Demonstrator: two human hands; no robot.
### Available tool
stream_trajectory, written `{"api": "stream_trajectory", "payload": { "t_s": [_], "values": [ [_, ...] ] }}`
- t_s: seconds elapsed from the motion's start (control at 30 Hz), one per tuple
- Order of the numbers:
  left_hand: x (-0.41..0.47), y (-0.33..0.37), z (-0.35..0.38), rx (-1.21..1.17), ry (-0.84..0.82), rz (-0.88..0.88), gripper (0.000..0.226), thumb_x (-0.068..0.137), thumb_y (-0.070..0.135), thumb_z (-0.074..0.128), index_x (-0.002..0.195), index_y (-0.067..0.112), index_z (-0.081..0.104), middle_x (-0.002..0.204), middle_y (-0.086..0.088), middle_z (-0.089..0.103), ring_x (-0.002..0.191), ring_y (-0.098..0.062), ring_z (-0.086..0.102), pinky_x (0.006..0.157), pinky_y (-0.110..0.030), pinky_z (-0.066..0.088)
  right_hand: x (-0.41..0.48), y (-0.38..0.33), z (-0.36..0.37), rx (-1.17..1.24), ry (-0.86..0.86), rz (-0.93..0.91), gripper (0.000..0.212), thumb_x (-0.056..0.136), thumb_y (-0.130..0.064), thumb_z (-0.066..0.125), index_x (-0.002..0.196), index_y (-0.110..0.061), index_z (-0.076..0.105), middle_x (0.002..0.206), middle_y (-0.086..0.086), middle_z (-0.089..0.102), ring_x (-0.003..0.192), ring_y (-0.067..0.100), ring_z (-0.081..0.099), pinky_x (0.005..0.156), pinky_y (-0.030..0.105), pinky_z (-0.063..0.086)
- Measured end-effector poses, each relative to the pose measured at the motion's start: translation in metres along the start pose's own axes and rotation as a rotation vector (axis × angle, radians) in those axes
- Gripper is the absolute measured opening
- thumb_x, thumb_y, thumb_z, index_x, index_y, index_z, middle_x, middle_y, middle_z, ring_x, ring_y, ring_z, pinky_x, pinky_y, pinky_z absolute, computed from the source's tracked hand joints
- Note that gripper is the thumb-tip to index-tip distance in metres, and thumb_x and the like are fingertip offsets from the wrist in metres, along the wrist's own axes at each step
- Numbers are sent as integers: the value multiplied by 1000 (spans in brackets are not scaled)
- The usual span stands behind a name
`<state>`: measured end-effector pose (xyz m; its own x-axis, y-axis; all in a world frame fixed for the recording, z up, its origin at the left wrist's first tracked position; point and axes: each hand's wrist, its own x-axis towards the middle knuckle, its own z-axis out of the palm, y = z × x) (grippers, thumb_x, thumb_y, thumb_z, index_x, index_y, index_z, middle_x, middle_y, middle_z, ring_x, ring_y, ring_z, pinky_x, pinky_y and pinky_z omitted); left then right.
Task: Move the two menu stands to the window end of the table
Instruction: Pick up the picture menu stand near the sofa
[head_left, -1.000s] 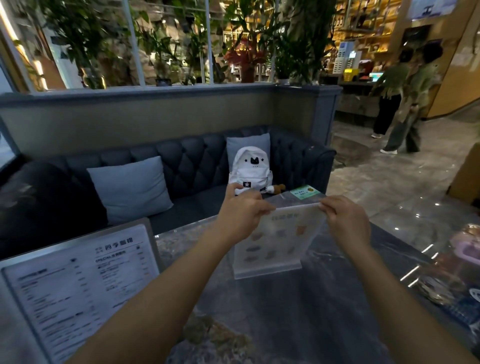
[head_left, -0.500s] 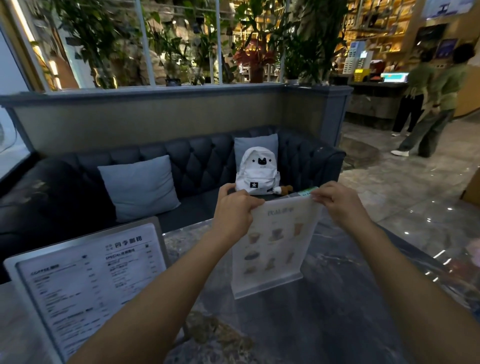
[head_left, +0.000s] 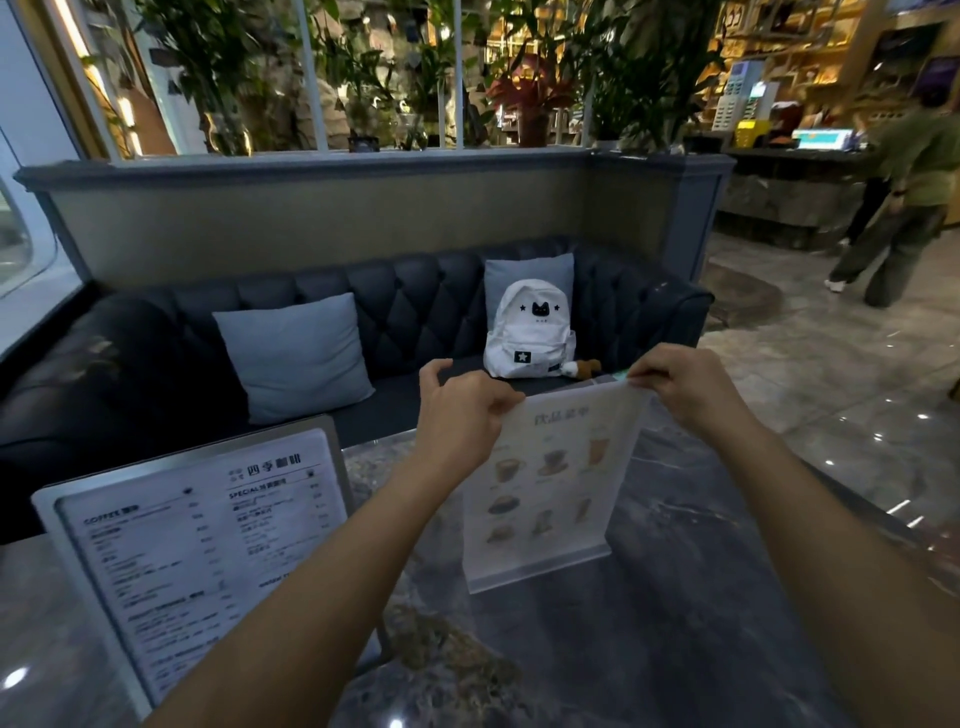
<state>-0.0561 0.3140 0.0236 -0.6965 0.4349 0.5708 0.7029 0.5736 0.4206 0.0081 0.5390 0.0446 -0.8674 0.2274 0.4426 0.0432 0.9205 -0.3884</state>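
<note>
A clear acrylic menu stand with drink pictures (head_left: 550, 483) stands upright in the middle of the dark marble table (head_left: 649, 639), its base on or just above the top. My left hand (head_left: 462, 415) pinches its top left corner. My right hand (head_left: 685, 387) pinches its top right corner. A second, larger menu stand (head_left: 208, 540) with a grey frame and printed text leans at the table's left side, untouched, near the bright window (head_left: 31, 234) at the far left.
Behind the table runs a dark tufted sofa (head_left: 405, 312) with two grey cushions and a white backpack (head_left: 527, 332). A glass partition with plants rises above it. At the right, a person (head_left: 904, 176) walks across the shiny floor by a counter.
The picture menu stand has tilted from leaning back to upright in both hands. The view has shifted so the stand and table sit further right, and the walking person has moved right.
</note>
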Motion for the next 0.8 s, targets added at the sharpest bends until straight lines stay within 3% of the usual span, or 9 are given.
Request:
{"api": "stream_trajectory", "payload": {
  "t_s": [0.3, 0.53, 0.8],
  "values": [
    [-3, 1, -2, 101, -51, 102, 24, 88, 11, 51, 104, 20, 67, 98, -2, 69, 94, -18, 59, 101, -31, 6, -12, 5, 3, -2, 100, -71, 10, 78, -1, 63, 85, 2, 71, 88, 21, 69, 84, 37, 60, 76, 45, 48],
    [-10, -4, -9, 149, -58, 171, 26, 89, 22, 51, 112, 20, 61, 103, -6, 65, 95, -24, 55, 91, -32, 28, -17, -12, 4, -103, 141, -113, 22, 83, -17, 62, 102, -7, 66, 102, 18, 67, 93, 37, 58, 80, 52, 46],
    [-15, -27, -47, 154, 78, 129, 27, 87, 25, 56, 112, 16, 61, 101, -9, 67, 92, -27, 58, 84, -37, 39, -4, -73, 24, -31, 156, -257, 29, 85, -22, 58, 111, -8, 60, 109, 13, 67, 102, 32, 58, 85, 47, 43]
  ]
}}
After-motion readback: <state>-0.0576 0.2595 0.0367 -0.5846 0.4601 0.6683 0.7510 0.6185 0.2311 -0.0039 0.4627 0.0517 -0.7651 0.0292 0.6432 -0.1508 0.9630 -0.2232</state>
